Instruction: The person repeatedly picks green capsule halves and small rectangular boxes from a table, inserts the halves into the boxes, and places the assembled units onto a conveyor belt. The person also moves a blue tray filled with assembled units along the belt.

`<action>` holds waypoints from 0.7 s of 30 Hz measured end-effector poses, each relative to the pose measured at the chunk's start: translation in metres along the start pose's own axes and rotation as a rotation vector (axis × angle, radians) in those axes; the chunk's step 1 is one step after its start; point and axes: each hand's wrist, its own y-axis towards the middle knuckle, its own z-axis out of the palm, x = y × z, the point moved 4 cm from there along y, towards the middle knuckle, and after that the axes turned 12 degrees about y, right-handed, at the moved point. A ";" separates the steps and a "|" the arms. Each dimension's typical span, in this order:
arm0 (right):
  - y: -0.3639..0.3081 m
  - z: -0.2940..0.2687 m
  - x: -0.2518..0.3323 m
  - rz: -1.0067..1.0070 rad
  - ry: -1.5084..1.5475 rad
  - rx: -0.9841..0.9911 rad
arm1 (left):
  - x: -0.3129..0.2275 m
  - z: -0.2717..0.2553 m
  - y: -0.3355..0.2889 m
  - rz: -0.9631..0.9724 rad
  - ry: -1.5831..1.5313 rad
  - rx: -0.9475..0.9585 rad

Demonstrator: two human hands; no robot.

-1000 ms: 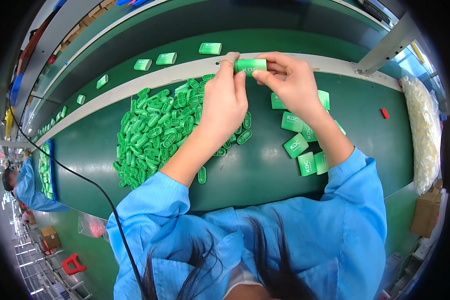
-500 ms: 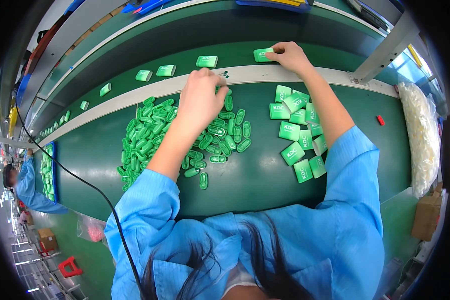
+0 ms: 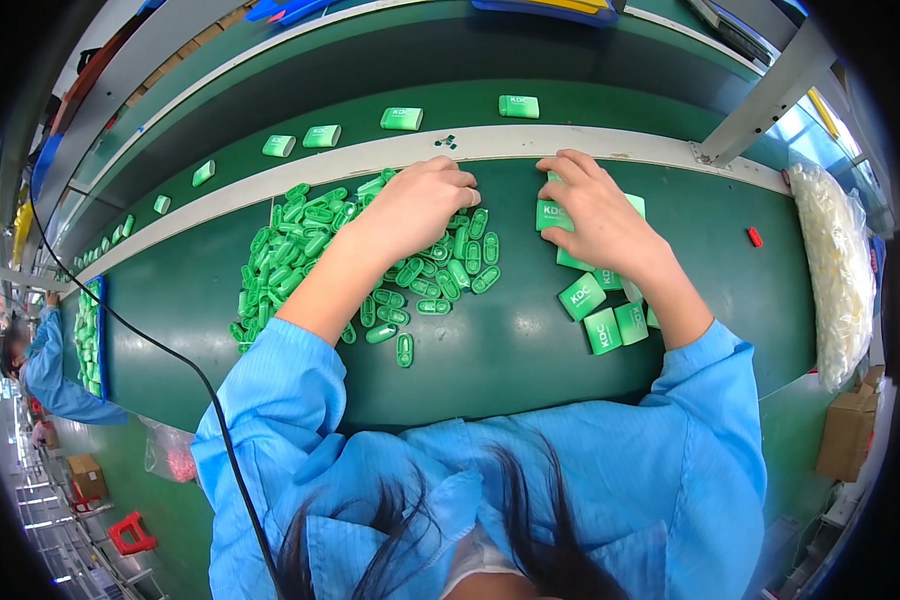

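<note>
My left hand [image 3: 425, 205] is over the far right part of a heap of small green oval plastic cases [image 3: 290, 250], fingers curled down together. Its fingertips are hidden, so what they hold, if anything, does not show. At the right, my right hand [image 3: 605, 220] is spread over a cluster of green printed sleeves [image 3: 581, 296]. Its thumb and fingers are apart, with one sleeve [image 3: 552, 214] lying between them. Beyond the pale rail, another green sleeve [image 3: 518, 106] rests on the green strip.
Several more sleeves [image 3: 402, 119] stretch leftward beyond the white rail [image 3: 360, 168]. A small red piece [image 3: 755, 237] and a clear bag of pale pieces [image 3: 830, 275] are at the right. At far left, a person [image 3: 60, 365] sits near a blue tray [image 3: 104, 340].
My right hand has let go of the sleeve beyond the rail and come back to the sleeve cluster. My left hand stays over the cases, fingers drawn closer together. The sleeves beyond the rail have shifted slightly left.
</note>
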 end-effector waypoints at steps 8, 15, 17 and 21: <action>0.022 -0.010 0.017 0.063 0.681 -0.238 | -0.008 -0.022 0.007 -0.510 -0.404 -0.070; 0.021 -0.001 0.015 0.053 0.609 -0.309 | -0.019 0.002 0.000 -0.753 -1.475 -0.063; 0.019 0.000 0.014 -0.043 0.567 -0.362 | -0.020 0.003 -0.001 -0.770 -1.485 -0.055; 0.020 0.000 0.004 0.352 0.869 -0.194 | -0.019 0.005 -0.003 -0.759 -1.430 -0.123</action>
